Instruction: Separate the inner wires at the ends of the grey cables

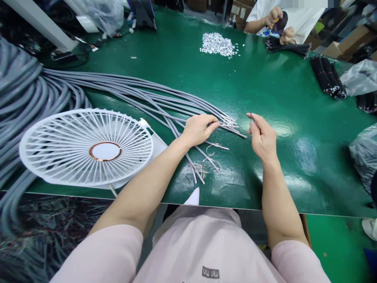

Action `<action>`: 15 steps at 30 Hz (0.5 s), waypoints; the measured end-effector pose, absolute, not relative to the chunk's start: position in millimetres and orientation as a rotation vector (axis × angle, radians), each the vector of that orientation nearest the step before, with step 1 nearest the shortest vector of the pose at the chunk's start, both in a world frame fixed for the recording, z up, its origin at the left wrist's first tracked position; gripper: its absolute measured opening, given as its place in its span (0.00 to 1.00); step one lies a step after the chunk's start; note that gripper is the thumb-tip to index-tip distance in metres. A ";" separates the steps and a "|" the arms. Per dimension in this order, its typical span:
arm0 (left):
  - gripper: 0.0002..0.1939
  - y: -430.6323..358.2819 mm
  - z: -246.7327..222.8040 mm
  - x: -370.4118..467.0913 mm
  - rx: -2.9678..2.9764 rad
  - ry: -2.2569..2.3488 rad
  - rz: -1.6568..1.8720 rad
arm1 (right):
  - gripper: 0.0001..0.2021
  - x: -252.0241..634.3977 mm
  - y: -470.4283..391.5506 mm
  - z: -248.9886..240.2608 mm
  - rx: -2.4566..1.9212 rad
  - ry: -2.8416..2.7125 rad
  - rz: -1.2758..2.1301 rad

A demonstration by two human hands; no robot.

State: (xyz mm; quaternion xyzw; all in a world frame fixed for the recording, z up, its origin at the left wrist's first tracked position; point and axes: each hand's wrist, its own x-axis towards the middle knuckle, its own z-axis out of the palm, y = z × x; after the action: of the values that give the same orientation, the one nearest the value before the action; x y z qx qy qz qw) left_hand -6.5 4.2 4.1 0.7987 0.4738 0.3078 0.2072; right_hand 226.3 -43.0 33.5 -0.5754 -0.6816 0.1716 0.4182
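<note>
Several grey cables (141, 84) run from the left across the green table, their pale stripped ends lying near the middle. My left hand (200, 129) is closed on one cable, whose whitish end sticks out to the right of the fingertips. To the right of the cable ends, my right hand (261, 133) is raised with thumb and fingers pressed together; something thin and dark shows at the fingertips, too small to name. Nearer the front edge, loose threads (202, 169) lie around several other cable ends.
A white fan (105, 151) stands at the left beside a large cable coil (17, 78). Silvery scraps (218, 44) are heaped at the back. Across the table, another person's hands (274, 16) work above black wires (290, 48). Wire bundles (327, 76) and plastic bags lie at the right.
</note>
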 end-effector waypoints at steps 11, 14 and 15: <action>0.16 2.8 7.2 -5.8 2.052 1.391 0.930 | 0.13 203.5 -45.8 17.2 -1.508 -1.887 0.666; 0.16 2.6 5.7 -5.5 2.050 1.386 0.943 | 0.12 194.4 -45.3 12.5 -1.484 -1.850 0.796; 0.16 2.4 5.5 -5.3 2.051 1.384 0.946 | 0.12 192.4 -45.4 11.8 -1.479 -1.824 0.826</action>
State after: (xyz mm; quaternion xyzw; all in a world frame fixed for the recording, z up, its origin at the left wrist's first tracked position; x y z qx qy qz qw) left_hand -5.3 2.4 5.5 0.7509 0.5066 0.3465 0.2440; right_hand 192.4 -45.4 11.8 -0.5629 -0.6941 0.3142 0.3202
